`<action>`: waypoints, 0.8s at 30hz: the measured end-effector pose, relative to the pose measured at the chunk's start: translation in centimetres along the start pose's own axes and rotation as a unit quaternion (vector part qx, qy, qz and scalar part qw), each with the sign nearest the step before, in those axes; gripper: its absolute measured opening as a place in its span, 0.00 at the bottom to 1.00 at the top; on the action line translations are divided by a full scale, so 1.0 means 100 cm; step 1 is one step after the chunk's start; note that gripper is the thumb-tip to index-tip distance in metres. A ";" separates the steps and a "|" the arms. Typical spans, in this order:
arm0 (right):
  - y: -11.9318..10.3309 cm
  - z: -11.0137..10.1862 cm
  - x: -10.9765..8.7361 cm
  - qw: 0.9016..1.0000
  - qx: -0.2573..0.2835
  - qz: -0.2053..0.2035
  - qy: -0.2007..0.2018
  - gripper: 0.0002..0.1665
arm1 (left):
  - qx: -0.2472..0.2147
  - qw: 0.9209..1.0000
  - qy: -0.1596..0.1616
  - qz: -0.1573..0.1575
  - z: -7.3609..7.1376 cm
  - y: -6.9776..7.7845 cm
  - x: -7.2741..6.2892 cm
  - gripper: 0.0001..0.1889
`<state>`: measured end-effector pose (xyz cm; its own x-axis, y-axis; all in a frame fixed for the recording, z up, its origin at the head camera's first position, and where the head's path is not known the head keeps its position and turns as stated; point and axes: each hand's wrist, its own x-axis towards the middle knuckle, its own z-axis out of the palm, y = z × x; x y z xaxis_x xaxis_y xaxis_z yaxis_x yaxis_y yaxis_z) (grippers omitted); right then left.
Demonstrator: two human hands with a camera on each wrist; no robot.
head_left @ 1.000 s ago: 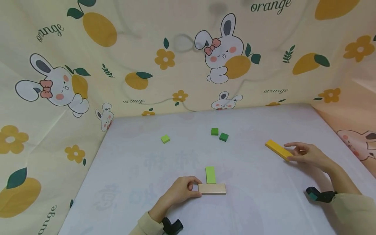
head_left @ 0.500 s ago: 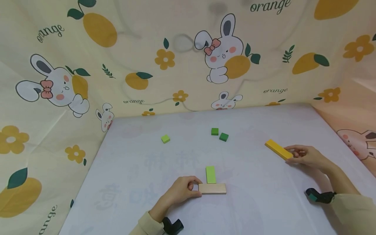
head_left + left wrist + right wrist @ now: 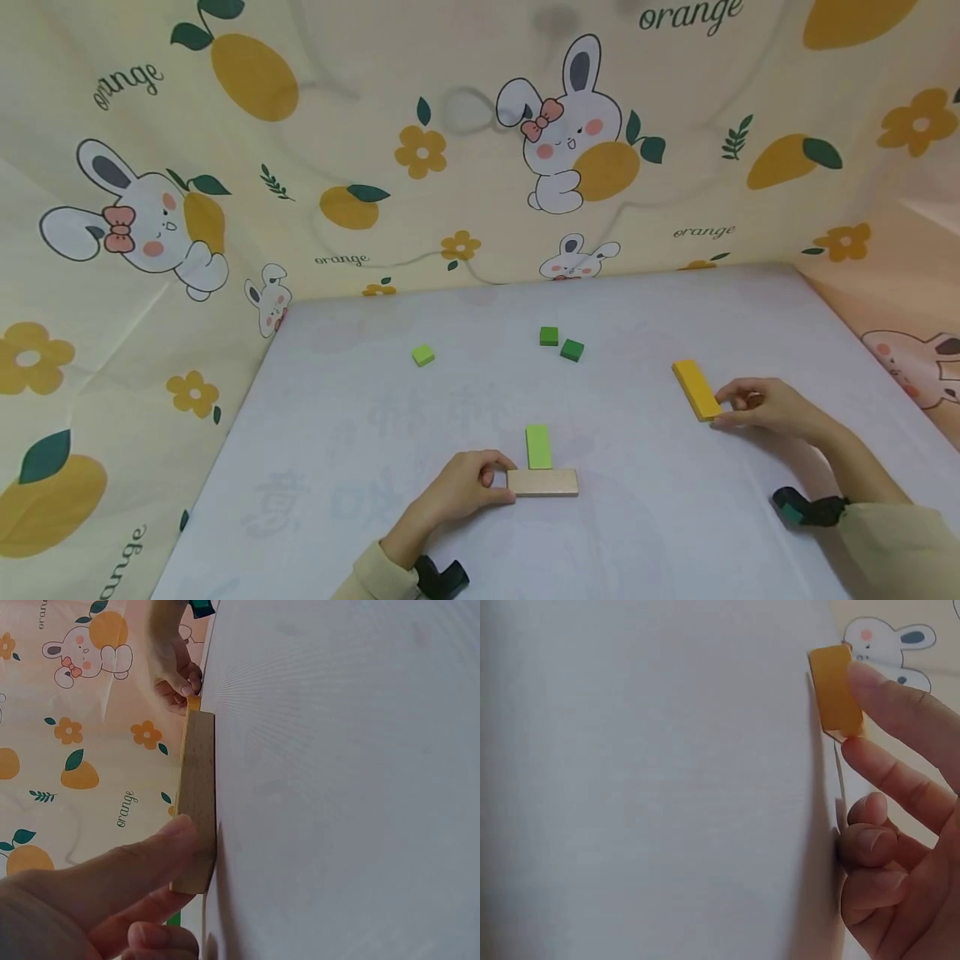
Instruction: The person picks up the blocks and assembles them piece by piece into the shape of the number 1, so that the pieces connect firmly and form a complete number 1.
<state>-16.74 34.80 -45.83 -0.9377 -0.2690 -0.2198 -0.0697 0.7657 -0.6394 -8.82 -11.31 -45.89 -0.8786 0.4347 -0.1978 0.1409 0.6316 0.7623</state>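
In the head view my left hand [image 3: 467, 485] pinches the left end of a plain wooden block [image 3: 543, 482] between thumb and index finger. The left wrist view has its thumb on the wooden face [image 3: 198, 780]. A light green block [image 3: 538, 447] lies just behind the wooden one, its near end against or very close to it. Over on the right, my right hand [image 3: 776, 408] holds the near end of a long yellow block [image 3: 696, 390]. From the right wrist, thumb and index finger press on the yellow block's end [image 3: 836, 688]; the other fingers are curled in.
Two dark green cubes [image 3: 560, 342] sit close together toward the back of the white table [image 3: 337, 400]. A light green cube [image 3: 423, 355] lies further left. A printed cloth [image 3: 465, 150] with rabbits and oranges stands behind and at the sides.
My right hand has shifted a little left and nearer, turning the yellow block so it points more straight away from me. The left hand and wooden block have stayed put.
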 end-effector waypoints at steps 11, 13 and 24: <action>0.008 -0.015 0.020 0.993 0.050 -0.102 -0.043 0.44 | -0.006 1.000 0.001 -0.006 0.000 0.000 0.000 0.16; 0.010 -0.017 0.023 0.989 0.060 -0.118 -0.064 0.48 | -0.008 1.000 0.001 -0.005 0.000 0.000 -0.001 0.16; 0.006 -0.020 0.030 0.988 0.032 -0.100 -0.110 0.56 | -0.011 1.000 -0.001 -0.001 -0.001 0.000 -0.001 0.16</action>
<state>-20.28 35.61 -45.38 -0.8106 -0.5364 -0.2347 -0.2177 0.6482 -0.7297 -8.84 -11.42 -45.81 -0.8780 0.4342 -0.2013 0.1284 0.6188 0.7750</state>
